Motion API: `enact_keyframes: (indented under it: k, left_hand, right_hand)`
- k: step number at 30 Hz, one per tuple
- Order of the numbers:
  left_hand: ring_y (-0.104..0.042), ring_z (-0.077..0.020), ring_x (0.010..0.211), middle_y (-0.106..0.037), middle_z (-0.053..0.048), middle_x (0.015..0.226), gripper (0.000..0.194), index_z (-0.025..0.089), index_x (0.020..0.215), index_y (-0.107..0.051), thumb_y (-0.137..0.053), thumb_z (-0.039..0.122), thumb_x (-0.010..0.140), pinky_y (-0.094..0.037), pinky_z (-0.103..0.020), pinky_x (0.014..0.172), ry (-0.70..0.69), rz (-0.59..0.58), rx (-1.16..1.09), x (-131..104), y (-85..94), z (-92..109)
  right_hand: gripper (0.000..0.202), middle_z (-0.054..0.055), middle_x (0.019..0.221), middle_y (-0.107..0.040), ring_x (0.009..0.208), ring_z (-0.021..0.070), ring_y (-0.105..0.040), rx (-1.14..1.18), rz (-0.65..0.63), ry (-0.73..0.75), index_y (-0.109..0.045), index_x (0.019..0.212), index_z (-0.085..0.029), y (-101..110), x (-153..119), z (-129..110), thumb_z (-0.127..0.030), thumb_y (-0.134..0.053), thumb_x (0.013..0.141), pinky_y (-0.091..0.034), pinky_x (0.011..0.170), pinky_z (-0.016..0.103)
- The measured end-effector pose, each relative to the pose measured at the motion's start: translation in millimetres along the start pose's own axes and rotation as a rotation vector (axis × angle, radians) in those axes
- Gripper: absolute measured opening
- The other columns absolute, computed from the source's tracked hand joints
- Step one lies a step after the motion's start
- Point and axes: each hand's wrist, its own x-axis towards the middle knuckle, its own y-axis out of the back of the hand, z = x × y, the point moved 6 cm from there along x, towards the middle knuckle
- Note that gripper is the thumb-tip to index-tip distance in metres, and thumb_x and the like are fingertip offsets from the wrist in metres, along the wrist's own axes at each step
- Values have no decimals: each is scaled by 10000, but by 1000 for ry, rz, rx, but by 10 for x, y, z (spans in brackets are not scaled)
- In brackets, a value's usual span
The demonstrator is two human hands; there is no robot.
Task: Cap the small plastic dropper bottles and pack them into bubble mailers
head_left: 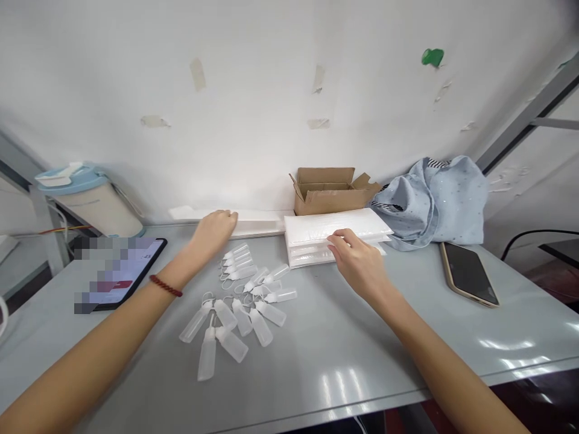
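Near the back of the table, my left hand (215, 230) is closed at a stack of flat white cardboard pieces (260, 226); its fingertips curl over the stack and are partly hidden. To the right, my right hand (357, 259) pinches the front edge of the upper white bubble mailer (325, 226), part of a small pile. Between my arms lie several small translucent squeeze bottles (261, 327) with white tips and looped cap straps. Some of them are lined up side by side; others are loosely spread.
An open brown carton (335, 196) stands against the wall behind the mailers. Light blue cloth (452, 205) and a phone (470, 272) lie at right. On the left are a tablet-like screen (131, 271) and a large cup with a blue lid (97, 208). The grey table (316, 361) has a front edge.
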Motion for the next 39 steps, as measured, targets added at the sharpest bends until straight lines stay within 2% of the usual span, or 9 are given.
enact_keyframes:
  k: [6, 11, 18, 23, 26, 31, 34, 37, 39]
  left_hand:
    - [-606, -299, 1070, -659, -154, 1135, 370, 121, 1098, -615, -402, 40, 806, -510, -414, 832, 170, 361, -15, -563, 252, -341]
    - [-636, -238, 1025, -685, -115, 1092, 442, 185, 1174, -580, -559, 25, 763, -522, -365, 884, -310, 769, -131, -1035, 478, 150]
    - [-609, -244, 1053, -664, -144, 1147, 272, 124, 1136, -599, -441, 128, 915, -519, -387, 843, -632, 615, -131, -1250, 666, 900]
    - [-621, -255, 1022, -687, -155, 1090, 300, 74, 1096, -627, -396, 186, 943, -519, -366, 796, -715, 605, -177, -1387, 760, 1179]
    - [-622, -248, 1030, -704, -142, 1053, 281, 50, 1032, -644, -394, 110, 919, -520, -347, 806, -748, 618, -231, -1425, 761, 1208]
    - [-634, -258, 1001, -716, -125, 1022, 263, 119, 1006, -635, -617, 327, 846, -509, -401, 834, -556, 668, -307, -1267, 710, 900]
    - [-574, -281, 1115, -648, -135, 1176, 234, 169, 1051, -626, -604, 269, 841, -475, -453, 906, -138, 581, -508, -1067, 661, 476]
    - [-643, -265, 987, -646, -126, 1180, 365, 182, 1190, -572, -548, 283, 840, -533, -409, 802, 298, 146, -991, -951, 384, 152]
    - [-683, -237, 836, -705, -110, 1044, 404, 167, 1212, -563, -532, 294, 830, -553, -348, 683, 407, -230, -1337, -972, 203, 201]
  right_hand:
    - [195, 69, 855, -666, 629, 142, -589, 112, 121, 23, -647, 840, -147, 71, 9, -70, -164, -460, 894, -328, 444, 235]
    - [265, 124, 966, -633, 903, 197, -600, 520, 182, 29, -594, 1048, -136, 340, -16, -214, -195, -359, 938, -494, 757, 307]
    - [681, 171, 1428, -332, 1304, 311, -342, 651, -342, 148, -205, 1431, -205, 443, -157, -528, -508, -465, 880, -430, 966, 503]
    - [1042, 277, 1451, -230, 1343, 416, -216, 579, -443, 246, -146, 1433, -102, 363, -267, -773, -691, -581, 691, -364, 979, 597]
    - [995, 281, 1430, -233, 1308, 430, -252, 578, -485, 221, -185, 1415, -98, 313, -294, -837, -570, -661, 680, -364, 962, 602]
    - [777, 214, 1359, -323, 1232, 384, -315, 591, -448, 185, -280, 1373, -162, 301, -247, -766, -318, -628, 696, -389, 927, 582]
    - [750, 194, 1371, -305, 1204, 375, -320, 579, -433, 186, -312, 1351, -189, 278, -221, -710, -279, -622, 674, -391, 917, 583]
    - [763, 187, 1383, -282, 1223, 374, -289, 579, -449, 206, -313, 1350, -189, 251, -227, -713, -240, -612, 650, -374, 937, 576]
    - [770, 187, 1386, -278, 1227, 378, -281, 582, -444, 232, -309, 1350, -192, 250, -236, -743, -227, -608, 641, -373, 933, 579]
